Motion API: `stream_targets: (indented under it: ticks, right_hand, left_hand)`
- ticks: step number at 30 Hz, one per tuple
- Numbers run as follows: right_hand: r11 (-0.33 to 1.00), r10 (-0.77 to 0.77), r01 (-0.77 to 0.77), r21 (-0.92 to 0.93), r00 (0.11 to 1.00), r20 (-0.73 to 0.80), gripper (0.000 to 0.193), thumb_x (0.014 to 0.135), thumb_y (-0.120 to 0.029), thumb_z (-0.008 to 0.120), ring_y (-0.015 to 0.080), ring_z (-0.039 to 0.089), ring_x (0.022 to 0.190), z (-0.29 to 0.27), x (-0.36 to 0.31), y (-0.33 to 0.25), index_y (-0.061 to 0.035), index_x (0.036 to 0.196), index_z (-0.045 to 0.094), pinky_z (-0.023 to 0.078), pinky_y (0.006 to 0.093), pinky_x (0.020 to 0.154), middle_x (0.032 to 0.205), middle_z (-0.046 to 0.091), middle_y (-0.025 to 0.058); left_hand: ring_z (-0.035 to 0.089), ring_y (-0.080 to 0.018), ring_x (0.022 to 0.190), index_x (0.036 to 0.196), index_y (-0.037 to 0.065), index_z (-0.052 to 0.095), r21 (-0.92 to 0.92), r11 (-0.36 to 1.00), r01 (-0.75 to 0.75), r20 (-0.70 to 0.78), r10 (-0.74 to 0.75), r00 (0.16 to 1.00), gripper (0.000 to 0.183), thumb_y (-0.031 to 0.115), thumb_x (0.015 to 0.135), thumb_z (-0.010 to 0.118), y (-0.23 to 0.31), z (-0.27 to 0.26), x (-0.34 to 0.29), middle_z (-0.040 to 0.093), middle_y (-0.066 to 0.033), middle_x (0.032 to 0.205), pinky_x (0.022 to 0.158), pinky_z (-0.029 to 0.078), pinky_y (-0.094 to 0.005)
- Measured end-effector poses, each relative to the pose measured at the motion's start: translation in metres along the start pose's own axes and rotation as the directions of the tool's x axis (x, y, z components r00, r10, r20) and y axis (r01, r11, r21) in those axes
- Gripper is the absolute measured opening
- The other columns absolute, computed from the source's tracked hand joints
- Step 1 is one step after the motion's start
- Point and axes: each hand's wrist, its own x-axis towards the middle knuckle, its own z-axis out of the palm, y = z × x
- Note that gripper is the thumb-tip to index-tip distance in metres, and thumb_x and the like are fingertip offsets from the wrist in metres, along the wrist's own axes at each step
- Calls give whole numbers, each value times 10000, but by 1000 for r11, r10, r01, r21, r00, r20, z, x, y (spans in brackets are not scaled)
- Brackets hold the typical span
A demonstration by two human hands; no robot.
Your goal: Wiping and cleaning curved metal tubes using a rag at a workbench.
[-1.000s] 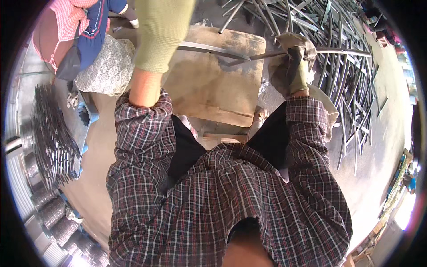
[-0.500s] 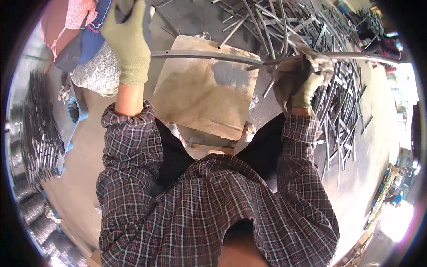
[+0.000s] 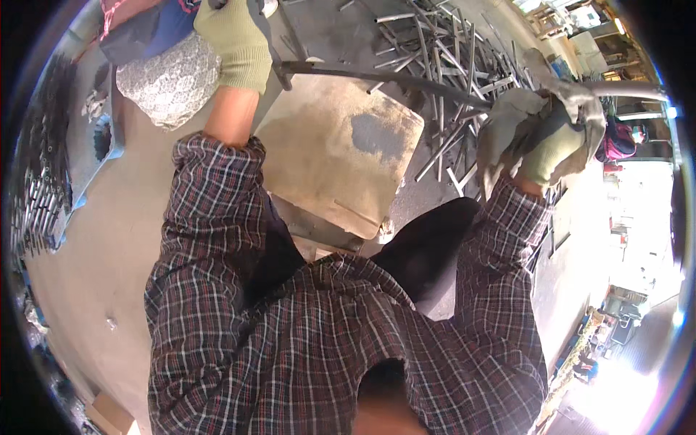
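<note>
My right hand (image 3: 552, 151), in a pale green glove with dark palm coating, is closed on a crumpled grey cloth (image 3: 511, 123). The cloth is wrapped around a long dark metal tube (image 3: 406, 77), which comes out on both sides of it. Leftward, the tube slants over the far part of a worn, tan, board-like top (image 3: 319, 134); its left end shows beside my left wrist. My left hand (image 3: 233, 42), gloved alike, is raised at the upper left. Its fingers are mostly cut off by the picture's edge, so whatever it grips stays hidden.
Many loose metal tubes (image 3: 435, 58) lie heaped on the floor beyond the board. At left are a lace-covered round bundle (image 3: 168, 81), a blue-edged container (image 3: 101, 148) and stacked dark rods (image 3: 36, 210). A cardboard box (image 3: 110, 415) stands at lower left.
The view has shifted. My right hand with the cloth has moved rightward, and my left hand sits higher and slightly further right. The tube now slopes more, with its left end visible.
</note>
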Motion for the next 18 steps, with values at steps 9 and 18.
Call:
stream_targets:
  ticks: [9, 18]
  right_hand:
    - [905, 186, -228, 358, 971, 148, 191, 958, -128, 475, 128, 616, 695, 20, 19, -63, 26, 1019, 571, 491, 226, 529, 906, 630, 108]
    - [990, 21, -50, 133, 978, 207, 216, 907, -144, 515, 201, 645, 760, 30, 26, -93, 31, 925, 640, 522, 287, 721, 848, 660, 142]
  left_hand:
    - [414, -57, 475, 786, 50, 596, -378, 908, 183, 6, -195, 981, 150, 138, 896, 648, -3, 12, -4, 494, 39, 612, 430, 318, -235]
    - [418, -69, 456, 776, 84, 573, -424, 855, 298, 93, -286, 954, 171, 182, 894, 649, 2, 16, -15, 480, 44, 608, 409, 320, -242]
